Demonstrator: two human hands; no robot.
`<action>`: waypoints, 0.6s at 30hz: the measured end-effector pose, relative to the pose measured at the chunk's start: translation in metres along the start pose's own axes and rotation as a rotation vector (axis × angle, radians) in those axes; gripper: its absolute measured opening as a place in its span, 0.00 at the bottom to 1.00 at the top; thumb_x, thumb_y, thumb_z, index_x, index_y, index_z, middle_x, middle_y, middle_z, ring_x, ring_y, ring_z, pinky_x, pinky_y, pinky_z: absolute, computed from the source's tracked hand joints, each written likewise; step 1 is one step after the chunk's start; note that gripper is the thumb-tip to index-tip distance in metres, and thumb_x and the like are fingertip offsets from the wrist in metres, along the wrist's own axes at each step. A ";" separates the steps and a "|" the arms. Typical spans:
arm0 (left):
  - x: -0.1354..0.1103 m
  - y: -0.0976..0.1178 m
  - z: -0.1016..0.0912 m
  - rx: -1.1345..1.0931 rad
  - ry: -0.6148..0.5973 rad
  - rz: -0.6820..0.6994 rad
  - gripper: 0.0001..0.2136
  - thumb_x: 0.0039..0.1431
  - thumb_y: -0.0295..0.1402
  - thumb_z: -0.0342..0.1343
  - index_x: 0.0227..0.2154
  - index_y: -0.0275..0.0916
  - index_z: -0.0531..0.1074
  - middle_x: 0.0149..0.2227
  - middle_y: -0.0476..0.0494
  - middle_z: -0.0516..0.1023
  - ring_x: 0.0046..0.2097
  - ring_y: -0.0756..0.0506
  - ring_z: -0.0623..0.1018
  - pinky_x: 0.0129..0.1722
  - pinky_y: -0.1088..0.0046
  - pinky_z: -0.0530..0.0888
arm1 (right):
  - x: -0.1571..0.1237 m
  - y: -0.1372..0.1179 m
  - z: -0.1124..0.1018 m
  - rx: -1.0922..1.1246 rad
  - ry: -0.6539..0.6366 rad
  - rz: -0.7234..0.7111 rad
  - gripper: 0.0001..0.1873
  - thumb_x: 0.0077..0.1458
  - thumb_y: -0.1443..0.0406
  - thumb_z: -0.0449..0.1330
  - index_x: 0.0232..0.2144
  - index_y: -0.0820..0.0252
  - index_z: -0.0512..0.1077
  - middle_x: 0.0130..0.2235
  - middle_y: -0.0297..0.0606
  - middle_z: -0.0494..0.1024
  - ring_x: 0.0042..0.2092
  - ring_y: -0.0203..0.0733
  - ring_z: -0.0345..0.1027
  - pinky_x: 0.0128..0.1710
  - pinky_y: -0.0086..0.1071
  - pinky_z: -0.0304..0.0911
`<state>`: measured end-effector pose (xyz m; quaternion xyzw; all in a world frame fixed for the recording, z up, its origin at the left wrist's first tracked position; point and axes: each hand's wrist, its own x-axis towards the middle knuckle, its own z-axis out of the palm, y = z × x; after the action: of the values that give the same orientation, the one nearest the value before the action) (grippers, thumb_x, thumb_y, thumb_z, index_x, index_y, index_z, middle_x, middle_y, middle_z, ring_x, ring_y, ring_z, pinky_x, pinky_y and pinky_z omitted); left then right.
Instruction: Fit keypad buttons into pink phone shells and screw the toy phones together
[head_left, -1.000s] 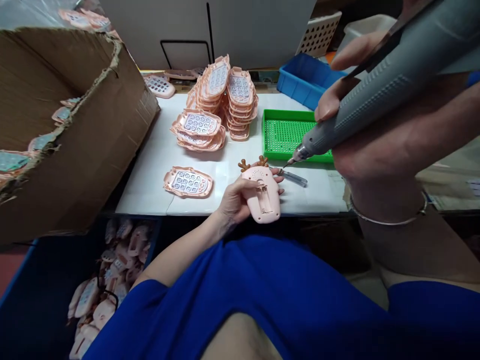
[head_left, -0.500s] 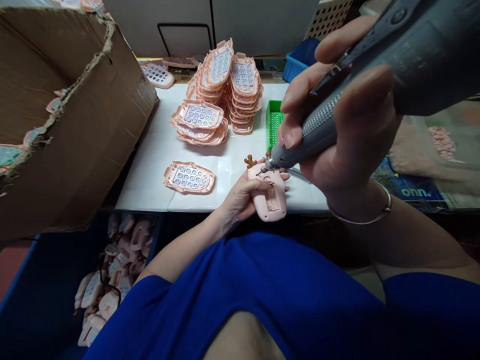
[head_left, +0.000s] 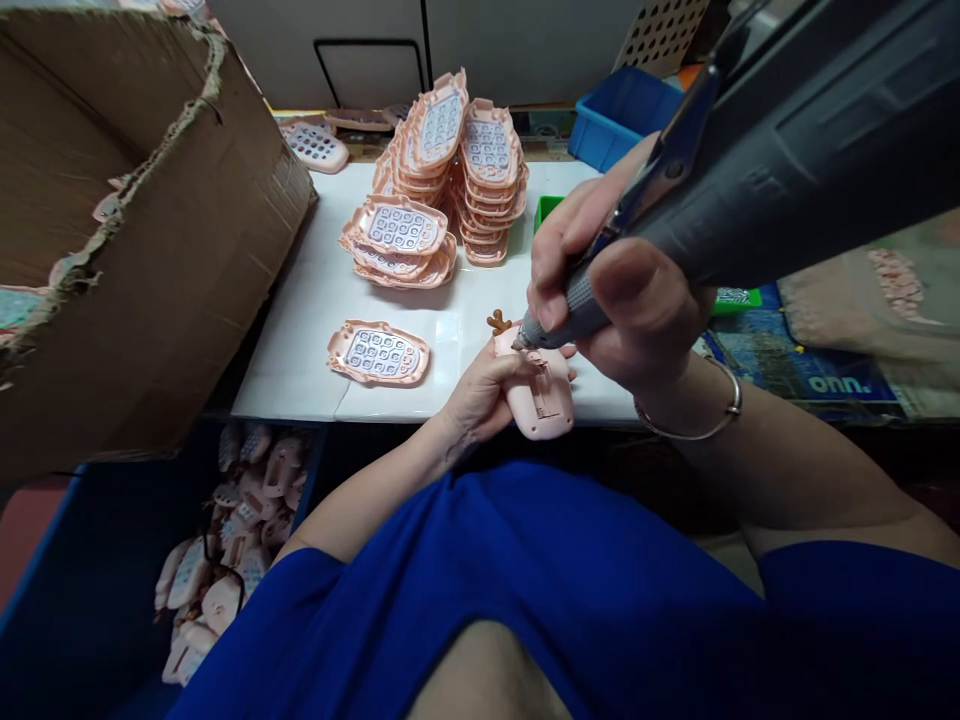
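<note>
My left hand (head_left: 484,395) is closed around a pink toy phone (head_left: 546,408), back side up, over the table's front edge. Its brown antler (head_left: 499,321) sticks out at the top, and a battery recess shows in its back. Gripped in my right hand (head_left: 630,290) is a grey electric screwdriver (head_left: 787,150), slanting down from the upper right. The screwdriver's nose meets the phone's upper back, near the antler end; its bit is hidden. To the left, one pink front shell with a keypad (head_left: 382,354) lies on the white table (head_left: 285,385).
Stacks of pink keypad shells (head_left: 487,180) stand at the back of the table. A cardboard box (head_left: 187,260) rises on the left, above a blue bin (head_left: 90,560) of assembled toy phones (head_left: 225,600). A blue tray (head_left: 622,120) and a bag of small pink parts (head_left: 862,290) are on the right.
My right hand has brought the screwdriver down and left, so its nose now sits against the phone's back. The left hand and phone have stayed nearly in place.
</note>
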<state>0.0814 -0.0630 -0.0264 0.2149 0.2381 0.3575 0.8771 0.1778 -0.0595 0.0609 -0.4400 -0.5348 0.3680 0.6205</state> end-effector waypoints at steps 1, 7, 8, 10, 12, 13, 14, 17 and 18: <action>0.000 0.000 0.000 0.013 -0.006 -0.005 0.19 0.40 0.21 0.57 0.40 0.35 0.74 0.30 0.47 0.81 0.33 0.43 0.81 0.50 0.56 0.74 | 0.002 0.002 -0.002 0.063 -0.002 -0.067 0.24 0.42 0.43 0.67 0.21 0.52 0.65 0.22 0.27 0.67 0.19 0.32 0.56 0.18 0.32 0.55; -0.001 0.001 0.001 0.039 0.007 -0.042 0.20 0.38 0.22 0.58 0.40 0.33 0.75 0.37 0.41 0.82 0.40 0.41 0.81 0.51 0.57 0.74 | 0.013 -0.005 -0.007 0.176 0.105 -0.228 0.20 0.52 0.47 0.65 0.23 0.54 0.70 0.28 0.31 0.72 0.21 0.31 0.61 0.19 0.31 0.52; -0.001 0.001 0.002 0.039 0.009 -0.047 0.20 0.38 0.22 0.58 0.40 0.33 0.75 0.37 0.41 0.82 0.39 0.42 0.81 0.51 0.57 0.74 | 0.014 -0.008 -0.006 0.166 0.154 -0.257 0.23 0.54 0.44 0.62 0.23 0.55 0.69 0.28 0.31 0.72 0.21 0.31 0.60 0.19 0.31 0.51; -0.002 0.002 0.002 0.039 0.008 -0.052 0.20 0.38 0.22 0.59 0.40 0.33 0.75 0.36 0.41 0.82 0.38 0.42 0.81 0.51 0.57 0.74 | 0.014 -0.014 -0.003 0.138 0.231 -0.291 0.29 0.56 0.38 0.55 0.22 0.56 0.67 0.26 0.32 0.71 0.20 0.31 0.58 0.18 0.31 0.49; -0.002 0.002 0.003 0.041 0.008 -0.058 0.20 0.38 0.22 0.59 0.40 0.33 0.75 0.36 0.41 0.82 0.40 0.41 0.81 0.52 0.56 0.74 | 0.014 -0.018 -0.001 0.110 0.248 -0.279 0.32 0.56 0.36 0.52 0.23 0.56 0.67 0.26 0.31 0.71 0.20 0.30 0.57 0.17 0.30 0.50; -0.002 0.002 0.004 0.043 0.012 -0.058 0.20 0.37 0.22 0.59 0.40 0.33 0.75 0.36 0.41 0.82 0.40 0.40 0.81 0.52 0.56 0.73 | 0.013 -0.019 0.000 0.097 0.243 -0.270 0.32 0.55 0.35 0.52 0.23 0.56 0.67 0.26 0.31 0.70 0.20 0.29 0.58 0.17 0.29 0.51; -0.003 0.002 0.004 0.044 0.023 -0.050 0.21 0.37 0.22 0.59 0.40 0.34 0.75 0.36 0.41 0.82 0.41 0.40 0.81 0.52 0.56 0.73 | 0.012 -0.019 0.000 0.087 0.235 -0.265 0.32 0.55 0.35 0.53 0.23 0.56 0.67 0.27 0.30 0.70 0.20 0.28 0.58 0.17 0.28 0.52; -0.005 0.002 0.005 0.057 0.077 -0.005 0.19 0.36 0.22 0.59 0.38 0.35 0.73 0.37 0.43 0.80 0.41 0.42 0.80 0.52 0.58 0.72 | 0.013 -0.019 -0.004 0.096 0.255 -0.309 0.29 0.59 0.40 0.53 0.23 0.56 0.69 0.27 0.27 0.69 0.21 0.23 0.59 0.19 0.23 0.51; -0.007 0.003 0.005 0.064 0.096 0.014 0.19 0.36 0.23 0.59 0.37 0.36 0.73 0.36 0.44 0.80 0.40 0.43 0.79 0.52 0.59 0.72 | 0.014 -0.018 -0.008 0.096 0.258 -0.341 0.26 0.61 0.43 0.53 0.23 0.56 0.70 0.28 0.25 0.68 0.22 0.21 0.59 0.20 0.22 0.51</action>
<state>0.0782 -0.0667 -0.0191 0.2274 0.2896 0.3657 0.8548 0.1879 -0.0537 0.0818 -0.3564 -0.4995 0.2234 0.7574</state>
